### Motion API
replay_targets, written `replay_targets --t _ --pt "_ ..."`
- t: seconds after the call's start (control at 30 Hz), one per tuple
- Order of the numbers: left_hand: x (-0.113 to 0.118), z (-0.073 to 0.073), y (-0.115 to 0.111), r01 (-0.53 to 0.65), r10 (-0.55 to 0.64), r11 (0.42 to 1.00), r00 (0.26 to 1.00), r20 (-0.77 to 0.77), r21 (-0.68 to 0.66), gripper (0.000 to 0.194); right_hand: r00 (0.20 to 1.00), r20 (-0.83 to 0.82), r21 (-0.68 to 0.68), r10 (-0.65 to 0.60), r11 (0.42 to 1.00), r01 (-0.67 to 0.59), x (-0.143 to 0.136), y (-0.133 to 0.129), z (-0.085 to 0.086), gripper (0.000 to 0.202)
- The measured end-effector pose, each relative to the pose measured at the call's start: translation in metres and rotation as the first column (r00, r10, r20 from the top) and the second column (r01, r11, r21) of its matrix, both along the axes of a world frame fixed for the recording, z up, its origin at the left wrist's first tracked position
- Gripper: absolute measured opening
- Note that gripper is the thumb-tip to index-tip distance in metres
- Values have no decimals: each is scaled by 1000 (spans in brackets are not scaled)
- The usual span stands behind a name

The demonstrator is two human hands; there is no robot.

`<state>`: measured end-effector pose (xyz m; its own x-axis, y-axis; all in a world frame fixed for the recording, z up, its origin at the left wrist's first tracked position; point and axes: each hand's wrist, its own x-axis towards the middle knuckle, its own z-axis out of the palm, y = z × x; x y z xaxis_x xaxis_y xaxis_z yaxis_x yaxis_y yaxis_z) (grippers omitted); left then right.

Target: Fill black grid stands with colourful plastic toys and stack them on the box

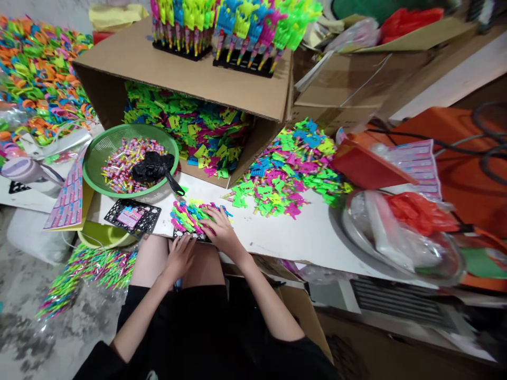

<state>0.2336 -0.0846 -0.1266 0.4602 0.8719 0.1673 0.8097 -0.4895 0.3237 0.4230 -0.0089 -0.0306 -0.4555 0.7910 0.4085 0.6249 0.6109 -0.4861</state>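
A black lattice rack (202,237) lies at the table's front edge, covered with slim plastic pieces (186,215) in pink, green, yellow and blue. My left hand (180,258) rests at the rack's near edge, fingers stretched out and slightly apart. Over the right part of the pieces is my right hand (224,232), its fingers spread and touching them. Whether a single piece sits under those fingertips is hidden. A second black rack (148,214) with a printed pink card (129,217) lies to the left.
Behind stands a green colander (90,161) of small bright tubes with a black plastic bag (152,168). An open carton (119,53) holds more pieces; filled racks (243,39) stand on top. Loose pieces (277,182) are heaped right, near a metal basin (455,264).
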Motion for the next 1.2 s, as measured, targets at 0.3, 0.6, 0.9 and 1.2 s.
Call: replay_targets --t 0.3,0.6,0.9,1.2 --pt "-1 0 2 2 -2 1000 1000 -1 -17 61 941 -172 -57 -290 957 284 43 25 4 30" --pt "-2 -8 5 -22 23 1000 1000 -17 12 59 819 45 -386 -573 746 543 63 86 -68 36" --pt "-1 2 6 -15 14 1000 1000 -11 -19 57 626 372 -285 -685 558 779 60 59 -56 28" --pt "-1 1 6 -7 6 1000 999 -34 -28 55 711 196 -466 -675 574 673 99 10 -52 22"
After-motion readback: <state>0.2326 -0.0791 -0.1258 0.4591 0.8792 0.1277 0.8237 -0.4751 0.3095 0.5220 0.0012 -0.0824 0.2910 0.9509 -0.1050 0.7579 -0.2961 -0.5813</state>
